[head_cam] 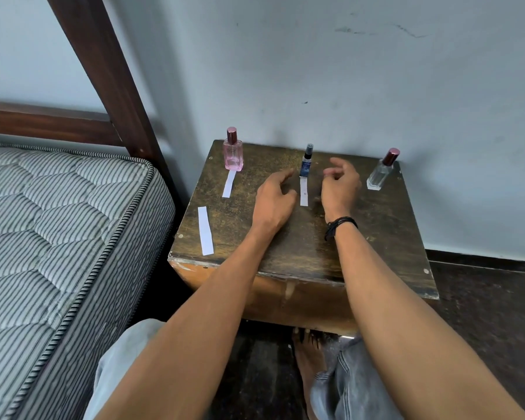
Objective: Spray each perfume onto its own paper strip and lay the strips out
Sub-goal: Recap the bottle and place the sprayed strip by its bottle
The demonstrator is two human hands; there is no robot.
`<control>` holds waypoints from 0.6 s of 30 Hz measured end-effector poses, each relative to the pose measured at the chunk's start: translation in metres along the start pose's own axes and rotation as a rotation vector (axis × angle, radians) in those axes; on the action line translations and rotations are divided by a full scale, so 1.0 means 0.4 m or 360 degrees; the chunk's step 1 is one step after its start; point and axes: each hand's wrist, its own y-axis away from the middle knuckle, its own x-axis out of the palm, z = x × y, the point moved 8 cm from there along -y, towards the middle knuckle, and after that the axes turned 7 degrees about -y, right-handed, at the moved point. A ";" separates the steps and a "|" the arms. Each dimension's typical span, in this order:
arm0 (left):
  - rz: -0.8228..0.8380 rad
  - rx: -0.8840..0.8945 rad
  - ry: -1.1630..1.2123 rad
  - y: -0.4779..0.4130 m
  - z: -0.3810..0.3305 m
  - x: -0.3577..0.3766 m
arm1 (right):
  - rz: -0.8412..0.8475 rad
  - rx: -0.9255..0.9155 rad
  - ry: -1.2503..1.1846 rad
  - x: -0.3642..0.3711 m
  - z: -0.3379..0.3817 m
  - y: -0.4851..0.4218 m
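Observation:
Three perfumes stand along the back of a small wooden table (300,244): a pink bottle (233,151) at the left, a slim blue spray (306,161) in the middle, a clear bottle with a dark red cap (381,171) at the right. One white strip (229,183) lies in front of the pink bottle, another strip (304,190) in front of the blue spray, and a longer strip (205,231) near the table's left edge. My left hand (275,198) and right hand (340,186) hover on either side of the middle strip, fingers loosely curled, holding nothing.
A striped mattress (58,237) on a dark wooden bed frame (109,71) stands close to the table's left side. A pale wall is right behind the bottles. My knees and a bare foot (309,368) are on the dark floor below the table.

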 end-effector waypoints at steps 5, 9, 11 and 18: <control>0.0039 -0.0007 0.0041 0.037 0.003 -0.010 | -0.0056 0.0152 -0.0116 -0.026 0.001 0.005; 0.0136 -0.0004 0.0060 0.057 0.016 -0.015 | -0.0017 0.0233 -0.0201 -0.030 0.010 0.022; 0.0163 -0.0009 0.0062 0.071 0.024 -0.018 | 0.0029 0.0252 -0.0234 -0.033 0.014 0.037; 0.0202 -0.0015 0.0160 0.146 0.022 -0.048 | 0.0156 0.0229 -0.0309 -0.045 0.020 0.110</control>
